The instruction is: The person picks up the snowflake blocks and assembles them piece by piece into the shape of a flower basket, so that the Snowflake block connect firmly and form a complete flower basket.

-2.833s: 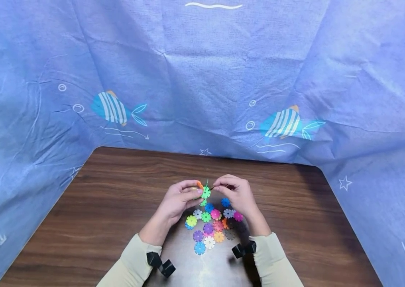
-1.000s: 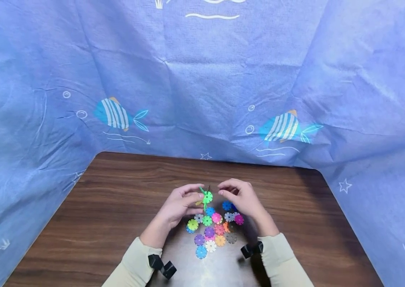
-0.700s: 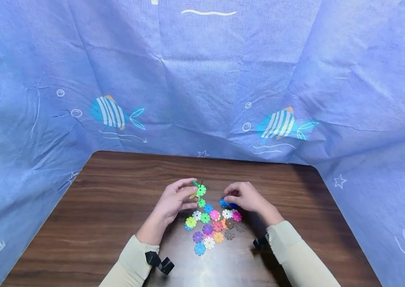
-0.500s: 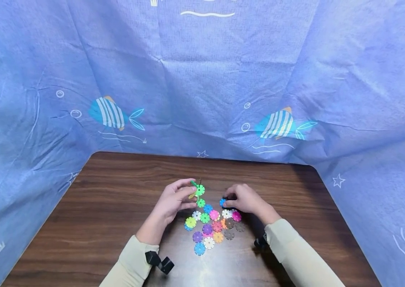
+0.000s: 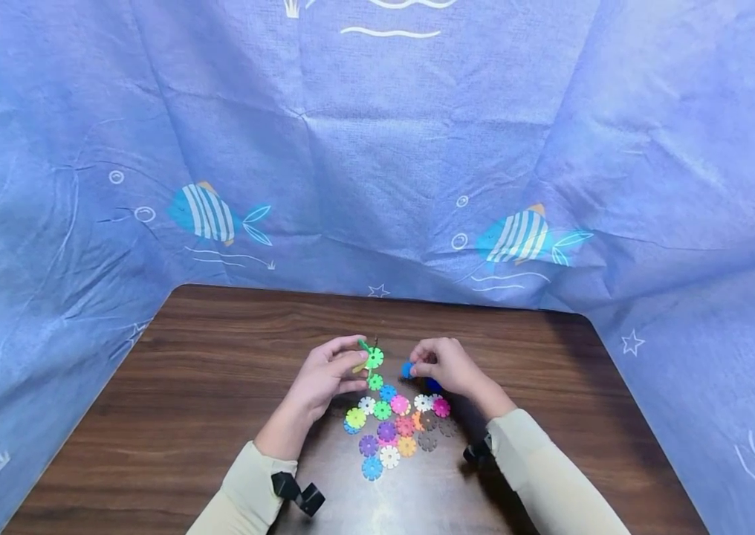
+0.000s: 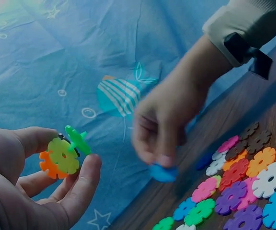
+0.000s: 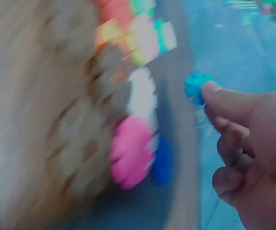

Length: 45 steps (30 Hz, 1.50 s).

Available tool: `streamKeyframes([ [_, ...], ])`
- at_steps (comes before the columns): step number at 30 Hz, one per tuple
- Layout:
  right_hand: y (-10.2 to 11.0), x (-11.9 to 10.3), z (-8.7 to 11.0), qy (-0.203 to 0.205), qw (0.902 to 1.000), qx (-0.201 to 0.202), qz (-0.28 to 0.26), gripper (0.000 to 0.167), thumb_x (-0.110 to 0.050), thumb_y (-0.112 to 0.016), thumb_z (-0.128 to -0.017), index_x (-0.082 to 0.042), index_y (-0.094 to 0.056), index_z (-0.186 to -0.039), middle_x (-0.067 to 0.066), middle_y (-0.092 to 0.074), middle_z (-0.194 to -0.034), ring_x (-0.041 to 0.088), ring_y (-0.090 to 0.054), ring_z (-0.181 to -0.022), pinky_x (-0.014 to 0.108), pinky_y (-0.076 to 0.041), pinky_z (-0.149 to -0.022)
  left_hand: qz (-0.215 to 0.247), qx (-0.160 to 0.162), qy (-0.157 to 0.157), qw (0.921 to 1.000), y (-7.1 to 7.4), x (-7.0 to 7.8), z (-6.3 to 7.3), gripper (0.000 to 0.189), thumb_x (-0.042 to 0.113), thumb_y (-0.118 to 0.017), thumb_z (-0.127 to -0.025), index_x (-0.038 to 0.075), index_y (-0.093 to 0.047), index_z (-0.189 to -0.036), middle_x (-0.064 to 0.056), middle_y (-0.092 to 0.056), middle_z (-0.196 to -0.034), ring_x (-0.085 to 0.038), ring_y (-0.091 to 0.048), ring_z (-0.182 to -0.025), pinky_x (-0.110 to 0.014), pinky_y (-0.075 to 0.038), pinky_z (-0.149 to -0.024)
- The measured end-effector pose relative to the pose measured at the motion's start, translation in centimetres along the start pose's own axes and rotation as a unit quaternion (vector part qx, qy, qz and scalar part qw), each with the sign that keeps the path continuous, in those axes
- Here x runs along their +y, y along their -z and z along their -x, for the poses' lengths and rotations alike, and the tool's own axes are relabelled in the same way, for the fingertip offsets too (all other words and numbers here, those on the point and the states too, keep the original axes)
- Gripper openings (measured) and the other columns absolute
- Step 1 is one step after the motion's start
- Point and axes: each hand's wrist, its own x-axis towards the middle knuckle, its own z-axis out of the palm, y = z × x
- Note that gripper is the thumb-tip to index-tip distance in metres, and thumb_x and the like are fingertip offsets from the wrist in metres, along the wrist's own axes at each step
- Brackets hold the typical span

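In the head view my left hand (image 5: 325, 375) pinches a small joined cluster of slotted snowflake discs between thumb and fingers. The left wrist view shows its yellow-green disc (image 6: 63, 155), an orange disc (image 6: 51, 166) behind that, a bright green disc (image 6: 76, 139) seen nearly edge-on, and a dark edge partly hidden at the back. To the right, my right hand (image 5: 449, 366) pinches a single blue snowflake disc (image 5: 407, 370) by thumb and fingertips. The right wrist view has this disc (image 7: 196, 87) jutting past the thumb tip, apart from the cluster.
Loose snowflake discs in many colours lie in a flat pile on the brown wooden table (image 5: 230, 401), among them a white disc (image 5: 389, 456), a purple disc (image 5: 368, 445) and a pink disc (image 5: 441, 407). A dark blue disc (image 5: 434, 385) lies beneath my right hand. Blue fish-print cloth (image 5: 377, 186) hangs behind.
My right hand pinched a dark disc at the cluster, then let go, leaving it there. It reached right to the blue disc and has lifted it, now moving back left. The left hand keeps its hold.
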Motion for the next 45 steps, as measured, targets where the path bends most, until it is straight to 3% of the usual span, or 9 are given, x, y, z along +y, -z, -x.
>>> streamKeyframes([
  [3, 0.1, -1.3, -0.2, 0.017, 0.9944, 0.049, -0.092, 0.007, -0.016, -0.082, -0.088, -0.016, -0.077, -0.092, -0.004, -0.072, -0.079, 0.010, -0.060, -0.068, 0.025, -0.053, -0.060, -0.001, 0.010, 0.004, 0.9999, 0.0, 0.0, 0.1, 0.047, 0.014, -0.067, -0.099, 0.007, -0.056, -0.144, -0.005, -0.066, -0.102, -0.018, -0.067, -0.082, -0.036, -0.064, -0.077],
  [7, 0.0, -3.3, 0.0, 0.036, 0.9750, 0.115, -0.187, 0.008, -0.014, -0.081, -0.089, -0.012, -0.076, -0.094, 0.004, -0.073, -0.082, 0.012, -0.057, -0.065, 0.025, -0.049, -0.056, 0.002, 0.021, 0.009, 0.9997, 0.0, -0.1, 0.1, 0.046, 0.016, -0.067, -0.100, 0.007, -0.056, -0.144, -0.006, -0.067, -0.104, -0.019, -0.067, -0.083, -0.036, -0.064, -0.077],
  [11, -0.7, -4.7, 0.6, 0.041, 0.9590, 0.160, -0.231, 0.008, -0.009, -0.082, -0.087, -0.008, -0.075, -0.093, 0.011, -0.074, -0.083, 0.011, -0.057, -0.064, 0.024, -0.048, -0.056, 0.014, 0.035, 0.005, 0.9993, -0.1, -0.2, -0.1, 0.043, 0.017, -0.067, -0.100, 0.005, -0.057, -0.139, -0.007, -0.070, -0.103, -0.021, -0.069, -0.083, -0.036, -0.064, -0.077],
  [16, -1.6, -5.4, 1.1, 0.039, 0.9604, 0.170, -0.218, 0.006, -0.007, -0.080, -0.089, -0.005, -0.077, -0.094, 0.012, -0.075, -0.085, 0.014, -0.058, -0.067, 0.022, -0.049, -0.058, 0.027, 0.044, -0.003, 0.9987, -0.3, -0.1, -0.1, 0.042, 0.018, -0.068, -0.099, 0.002, -0.056, -0.137, -0.009, -0.070, -0.101, -0.021, -0.071, -0.083, -0.036, -0.064, -0.076],
  [23, -0.7, -8.2, 2.0, 0.043, 0.9614, 0.164, -0.217, 0.009, -0.004, -0.076, -0.091, 0.005, -0.073, -0.094, 0.016, -0.074, -0.084, 0.017, -0.059, -0.068, 0.024, -0.050, -0.060, 0.026, 0.041, -0.003, 0.9988, -0.3, 0.1, -0.1, 0.046, 0.019, -0.068, -0.100, -0.002, -0.055, -0.139, -0.008, -0.072, -0.099, -0.021, -0.072, -0.082, -0.034, -0.064, -0.075],
  [30, -2.5, -5.3, 1.0, 0.043, 0.9634, 0.173, -0.200, 0.004, -0.006, -0.077, -0.091, -0.003, -0.077, -0.094, 0.011, -0.075, -0.087, 0.022, -0.059, -0.070, 0.023, -0.050, -0.060, 0.020, 0.043, -0.004, 0.9988, -0.3, 0.0, -0.1, 0.045, 0.016, -0.070, -0.098, -0.002, -0.056, -0.138, -0.007, -0.074, -0.097, -0.020, -0.072, -0.080, -0.035, -0.064, -0.075],
  [36, -2.8, -4.9, 0.8, 0.087, 0.9625, 0.184, -0.179, 0.007, -0.015, -0.079, -0.091, -0.008, -0.078, -0.092, 0.001, -0.073, -0.089, 0.023, -0.058, -0.069, 0.026, -0.049, -0.057, 0.013, 0.052, -0.022, 0.9983, -0.5, -0.3, -0.1, 0.046, 0.008, -0.070, -0.097, -0.004, -0.056, -0.140, -0.012, -0.076, -0.102, -0.021, -0.074, -0.080, -0.032, -0.064, -0.072],
  [45, -3.4, -4.7, 0.7, 0.121, 0.9575, 0.215, -0.149, 0.003, -0.015, -0.078, -0.092, -0.016, -0.077, -0.089, -0.003, -0.074, -0.088, 0.011, -0.056, -0.067, 0.025, -0.049, -0.056, 0.032, 0.072, -0.026, 0.9966, -1.2, -0.8, -0.1, 0.052, 0.003, -0.068, -0.097, -0.008, -0.051, -0.145, -0.025, -0.073, -0.117, -0.019, -0.075, -0.083, -0.027, -0.063, -0.073],
])
